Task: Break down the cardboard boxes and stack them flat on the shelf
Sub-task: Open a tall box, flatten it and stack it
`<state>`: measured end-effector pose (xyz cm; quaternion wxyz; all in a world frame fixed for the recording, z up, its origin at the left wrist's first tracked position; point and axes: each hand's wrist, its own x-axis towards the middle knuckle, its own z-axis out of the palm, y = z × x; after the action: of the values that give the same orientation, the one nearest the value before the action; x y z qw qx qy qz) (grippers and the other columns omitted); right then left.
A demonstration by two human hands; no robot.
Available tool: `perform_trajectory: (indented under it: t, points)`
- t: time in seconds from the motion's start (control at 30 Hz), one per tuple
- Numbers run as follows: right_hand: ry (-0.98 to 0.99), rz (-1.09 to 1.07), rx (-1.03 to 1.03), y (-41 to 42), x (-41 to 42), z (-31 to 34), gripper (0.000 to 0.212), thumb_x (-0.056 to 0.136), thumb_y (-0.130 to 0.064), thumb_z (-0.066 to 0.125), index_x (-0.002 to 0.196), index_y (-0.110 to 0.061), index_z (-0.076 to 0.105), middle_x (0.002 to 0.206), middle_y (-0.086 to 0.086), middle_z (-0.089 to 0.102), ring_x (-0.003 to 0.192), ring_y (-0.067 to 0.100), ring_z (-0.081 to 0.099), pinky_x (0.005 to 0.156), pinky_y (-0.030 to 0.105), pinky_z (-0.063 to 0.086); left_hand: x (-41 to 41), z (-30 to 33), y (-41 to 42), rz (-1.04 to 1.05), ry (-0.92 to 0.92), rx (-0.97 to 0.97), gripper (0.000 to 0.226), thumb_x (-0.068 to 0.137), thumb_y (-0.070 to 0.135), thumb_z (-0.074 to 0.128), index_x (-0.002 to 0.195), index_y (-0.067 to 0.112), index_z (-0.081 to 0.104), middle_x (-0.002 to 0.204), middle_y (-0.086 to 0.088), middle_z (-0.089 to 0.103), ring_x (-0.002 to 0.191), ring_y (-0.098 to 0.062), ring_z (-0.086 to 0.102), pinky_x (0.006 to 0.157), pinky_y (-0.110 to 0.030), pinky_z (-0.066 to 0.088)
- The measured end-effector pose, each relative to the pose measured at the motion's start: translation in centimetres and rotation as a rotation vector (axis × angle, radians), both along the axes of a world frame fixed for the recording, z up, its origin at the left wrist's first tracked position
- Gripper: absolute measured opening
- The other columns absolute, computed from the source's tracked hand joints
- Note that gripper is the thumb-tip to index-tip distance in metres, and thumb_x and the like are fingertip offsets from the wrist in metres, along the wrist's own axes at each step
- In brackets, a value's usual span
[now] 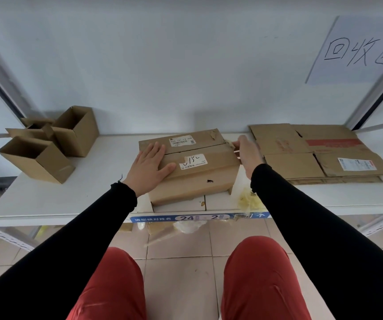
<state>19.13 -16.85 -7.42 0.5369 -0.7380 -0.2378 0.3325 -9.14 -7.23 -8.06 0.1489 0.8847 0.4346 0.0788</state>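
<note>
Right, on my feed, nearest first: red trousers (264,280) at 6 o'clock, black sleeves (319,218) running up to the white shelf (70,195). Blue edge label (199,217) at the shelf's front lip, just below the work, reads 24 - 2.

Closed box (192,167) sits at centre of the shelf, top flaps shut with a seam running across, white stickers on both flaps. Crumpled yellowish tape (247,199) lies just beside the box's near right corner, at about 4 o'clock from it.

Left hand (149,168) lies flat on the box top at its 9 o'clock side, fingers spread, pressing down. Right hand (248,153) is at the box's 3 o'clock edge, fingers curled and pinching a strip of tape (230,144) at the seam's end.

Further out: flattened cardboard stack (319,153) at 2 o'clock, lying flat on the shelf, just beside the right hand. Three open boxes (54,144) at 10 o'clock, upright, clustered and touching, well apart from the closed box.

Farthest: paper sign (356,51) with handwriting on the back wall at 1 o'clock.
</note>
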Motion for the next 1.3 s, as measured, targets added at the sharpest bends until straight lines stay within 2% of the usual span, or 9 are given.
perform_trajectory:
  t: [0.1,0.3,0.4,0.5,0.73,0.87,1.0,1.1,1.3]
  points:
    - [-0.17,0.056,-0.062,-0.2,0.3,-0.2,0.053,0.09,-0.054,0.056,0.09,-0.002,0.066,0.09,0.006,0.07,0.084,0.02,0.063,0.077,0.036,0.049,0.1,0.1,-0.1,-0.003,-0.002,-0.005,0.077,0.101,0.062,0.034,0.161,0.02,0.011,0.169,-0.001,0.003,0.155,-0.015,-0.004,0.125,-0.037,-0.002]
    - [0.622,-0.195,0.139,0.3,1.5,-1.8,0.02,0.1,-0.01,0.056,0.081,-0.007,0.063,0.082,0.007,0.062,0.067,0.016,0.057,0.057,0.027,0.052,-0.4,0.4,-0.1,0.004,0.0,-0.022,0.077,0.1,0.062,0.035,0.161,0.022,0.01,0.169,0.002,0.001,0.155,-0.013,-0.005,0.124,-0.034,-0.004]
    - [0.738,-0.332,0.236,-0.6,2.6,-2.0,0.017,0.102,-0.009,0.055,0.087,-0.004,0.061,0.076,0.005,0.057,0.066,0.013,0.054,0.058,0.03,0.06,-0.4,0.4,-0.1,0.003,0.005,-0.026,0.078,0.1,0.063,0.034,0.161,0.022,0.01,0.169,0.001,0.002,0.155,-0.013,-0.005,0.125,-0.036,-0.003]
    - [0.451,-0.291,0.225,-2.3,3.8,-1.3,0.015,0.1,-0.018,0.063,0.105,-0.004,0.064,0.085,0.007,0.061,0.073,0.013,0.058,0.08,0.035,0.062,-0.2,0.4,-0.3,-0.001,0.005,-0.022,0.078,0.1,0.062,0.034,0.161,0.02,0.01,0.169,0.0,0.002,0.155,-0.014,-0.005,0.124,-0.035,-0.004]
    - [-0.536,-0.006,-0.062,-9.9,5.8,-3.3,0.023,0.095,-0.035,0.068,0.103,-0.014,0.065,0.084,-0.003,0.06,0.077,0.018,0.057,0.066,0.03,0.045,0.0,0.2,-0.2,-0.004,-0.021,0.013,0.075,0.101,0.057,0.038,0.16,0.016,0.016,0.168,-0.005,0.008,0.155,-0.018,0.0,0.125,-0.036,0.0]
    - [-0.706,0.128,-0.243,-12.0,5.9,-6.4,0.05,0.092,-0.024,0.071,0.135,-0.016,0.047,0.073,-0.002,0.053,0.066,0.019,0.053,0.057,0.032,0.038,0.4,0.4,-0.4,0.0,-0.018,0.013,0.074,0.102,0.056,0.038,0.16,0.017,0.016,0.168,-0.005,0.008,0.155,-0.019,0.001,0.125,-0.037,0.0]
    - [-0.883,0.285,-0.319,-11.7,4.9,-9.1,0.008,0.092,-0.026,0.069,0.092,-0.023,0.061,0.074,-0.003,0.056,0.073,0.023,0.057,0.059,0.032,0.039,0.4,0.4,-0.5,0.009,-0.024,0.015,0.074,0.102,0.056,0.039,0.16,0.017,0.016,0.168,-0.004,0.008,0.155,-0.018,0.0,0.125,-0.037,0.0]
    - [-0.877,0.309,-0.318,-11.1,4.6,-9.9,0.011,0.093,-0.024,0.069,0.083,-0.02,0.07,0.09,-0.002,0.058,0.09,0.023,0.058,0.069,0.033,0.043,0.3,0.4,-0.4,0.01,-0.02,0.007,0.074,0.102,0.056,0.039,0.16,0.017,0.017,0.168,-0.003,0.008,0.155,-0.017,0.0,0.125,-0.037,0.0]
    - [-0.984,0.498,-0.519,-11.8,4.4,-8.2,0.061,0.105,-0.053,0.028,0.095,-0.01,0.071,0.109,0.001,0.058,0.109,0.022,0.047,0.086,0.043,0.049,0.5,0.4,-0.5,0.006,-0.019,0.007,0.074,0.102,0.056,0.039,0.161,0.017,0.016,0.168,-0.003,0.008,0.155,-0.018,-0.001,0.125,-0.038,-0.001]
